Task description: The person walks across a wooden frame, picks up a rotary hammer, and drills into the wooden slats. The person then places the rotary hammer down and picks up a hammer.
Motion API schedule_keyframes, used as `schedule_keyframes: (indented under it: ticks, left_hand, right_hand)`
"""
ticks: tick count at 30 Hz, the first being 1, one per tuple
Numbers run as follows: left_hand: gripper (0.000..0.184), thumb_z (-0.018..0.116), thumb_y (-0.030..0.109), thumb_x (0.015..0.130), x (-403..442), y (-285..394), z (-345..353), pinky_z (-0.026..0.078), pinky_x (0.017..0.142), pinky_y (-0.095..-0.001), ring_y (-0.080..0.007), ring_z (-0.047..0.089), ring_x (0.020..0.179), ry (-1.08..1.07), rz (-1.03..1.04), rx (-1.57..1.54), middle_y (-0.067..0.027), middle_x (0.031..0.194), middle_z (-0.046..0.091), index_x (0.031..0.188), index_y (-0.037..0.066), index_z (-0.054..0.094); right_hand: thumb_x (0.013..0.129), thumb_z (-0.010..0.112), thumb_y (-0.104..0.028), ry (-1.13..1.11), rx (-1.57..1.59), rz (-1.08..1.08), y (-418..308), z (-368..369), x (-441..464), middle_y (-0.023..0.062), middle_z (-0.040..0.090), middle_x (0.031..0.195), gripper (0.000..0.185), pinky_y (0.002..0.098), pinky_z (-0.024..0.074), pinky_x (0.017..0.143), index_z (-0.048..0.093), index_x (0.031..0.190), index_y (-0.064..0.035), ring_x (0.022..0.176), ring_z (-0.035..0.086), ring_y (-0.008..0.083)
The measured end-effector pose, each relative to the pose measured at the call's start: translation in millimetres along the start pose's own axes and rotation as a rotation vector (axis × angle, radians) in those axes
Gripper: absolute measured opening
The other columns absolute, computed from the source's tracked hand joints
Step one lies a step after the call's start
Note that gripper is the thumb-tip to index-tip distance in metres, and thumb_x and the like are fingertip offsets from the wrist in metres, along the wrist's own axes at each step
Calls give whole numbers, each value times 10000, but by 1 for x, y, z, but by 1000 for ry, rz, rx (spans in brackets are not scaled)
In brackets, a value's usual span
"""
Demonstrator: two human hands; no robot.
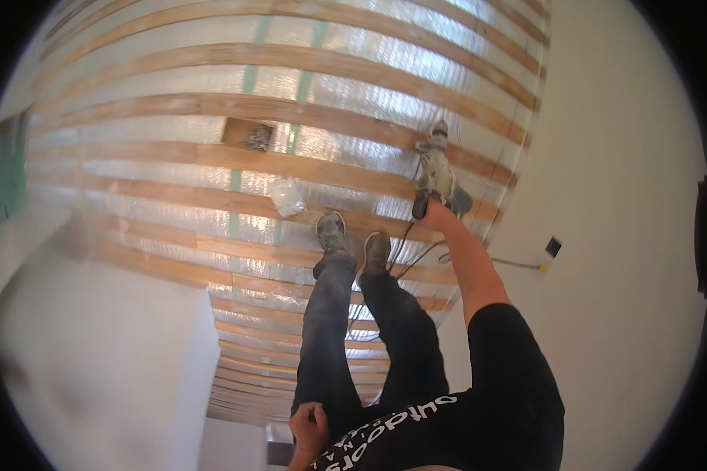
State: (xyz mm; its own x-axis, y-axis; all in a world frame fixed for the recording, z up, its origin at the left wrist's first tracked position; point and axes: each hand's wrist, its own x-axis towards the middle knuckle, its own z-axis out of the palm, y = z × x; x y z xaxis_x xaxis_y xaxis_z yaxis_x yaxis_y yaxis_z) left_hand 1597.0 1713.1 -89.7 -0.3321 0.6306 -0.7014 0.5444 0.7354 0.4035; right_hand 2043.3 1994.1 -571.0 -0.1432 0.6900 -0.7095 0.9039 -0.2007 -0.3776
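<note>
My right hand [438, 216] is wrapped round the rear handle of a dusty hammer drill [440, 173]. The drill lies low over the wooden battens [353, 165], its nose pointing away from me; whether it touches them I cannot tell. A dark cable [404, 243] runs from its grip past my shoes. My left hand [310, 428] is curled closed beside my thigh, and what it holds, if anything, is hidden.
Reflective foil [188, 82] with green tape [305, 59] shows between the raised battens. A box of metal fasteners [247, 135] and a clear plastic bag [288, 196] lie ahead. A wall socket [554, 247] and yellow-ended cable [542, 268] are right.
</note>
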Motion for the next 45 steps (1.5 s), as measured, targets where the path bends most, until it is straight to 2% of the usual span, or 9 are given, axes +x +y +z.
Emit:
schedule_keyframes:
  ticks: [3,6,12,15,19,24,32,38,45]
  left_hand:
    - [121,692,174,970,-10,20,-6,548,613,-390,-261,711,627,-32,-68,-134,-113,734,715,953,63,738]
    - [202,655,231,1011,-25,20,-18,557,660,-397,-217,719,694,-75,-90,-225,-94,799,738,1012,50,744]
    - [318,591,286,1053,-54,-53,-44,529,666,-323,-163,618,685,-127,-355,-889,-67,823,665,1126,7,726]
    - [381,567,332,1046,-90,-139,-25,568,859,-433,-311,743,933,89,-217,-571,-166,970,768,1153,17,752]
    - [234,639,234,1020,-218,-192,-1,513,621,-316,-141,618,699,503,-332,-950,-76,859,694,1125,49,737]
    - [257,654,227,981,-398,-206,117,567,685,-331,-187,697,758,566,-673,-1067,-113,874,732,1115,28,748]
    - [289,684,235,886,-550,-177,377,593,916,-457,-327,766,984,363,-970,-904,-187,1048,787,1036,10,786]
    - [361,660,273,919,-520,-233,404,599,872,-473,-350,772,954,496,-591,-917,-209,1088,776,1118,-11,762]
    - [288,620,262,967,-601,-409,327,587,911,-468,-369,750,1048,705,-723,-932,-236,1100,762,1106,55,764]
  right_hand:
    - [804,824,-459,231,-34,-11,-78,-86,-26,213,739,911,570,461,593,814,675,1121,-9,905,736,405]
    - [891,763,-437,14,492,190,-141,-216,-69,58,658,667,399,360,503,554,685,838,-49,557,620,166]
    - [892,784,-307,-151,455,59,-252,-302,-229,46,643,706,269,360,530,576,682,897,-58,591,633,178]
    - [898,751,-223,-225,360,7,-282,-291,-298,39,633,716,202,332,531,565,680,944,-40,581,623,153]
    - [900,765,-211,-417,409,7,-310,-267,-346,60,611,709,222,351,532,541,647,969,-37,551,615,194]
    - [901,834,-351,-549,241,128,-355,-213,-408,63,572,713,367,424,555,528,599,895,-69,565,618,233]
    - [917,824,-415,-704,-188,-21,-380,-150,-515,94,717,1067,537,427,561,880,677,1290,-58,959,695,254]
    - [977,751,-426,-650,-421,-405,-426,-79,-601,88,724,1172,516,384,524,953,676,1324,-51,1056,672,234]
    - [961,752,-447,-698,-527,-394,-491,44,-677,109,713,1255,598,395,495,1017,629,1403,-63,1147,655,258]
